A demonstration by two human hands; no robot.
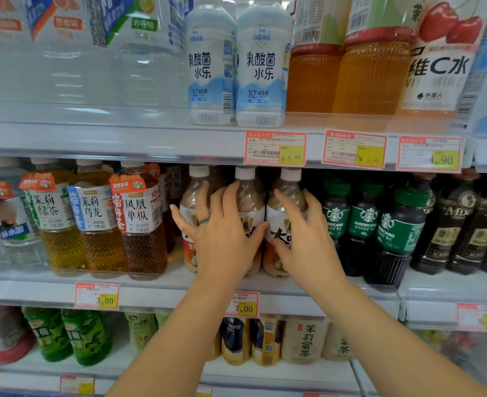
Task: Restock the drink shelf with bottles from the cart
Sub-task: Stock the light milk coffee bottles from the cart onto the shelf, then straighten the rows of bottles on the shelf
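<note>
Three milk tea bottles with white caps stand side by side on the middle shelf. My left hand lies flat with spread fingers over the left bottle and the middle bottle, thumb reaching toward the right one. My right hand cups the right bottle from its right side, with the fingers over its shoulder and the thumb low on its label. All three bottles stand upright on the shelf. No cart is in view.
Tea bottles stand close on the left, green-capped coffee bottles close on the right. The upper shelf with white yoghurt drinks hangs just above the caps. A lower shelf holds more drinks.
</note>
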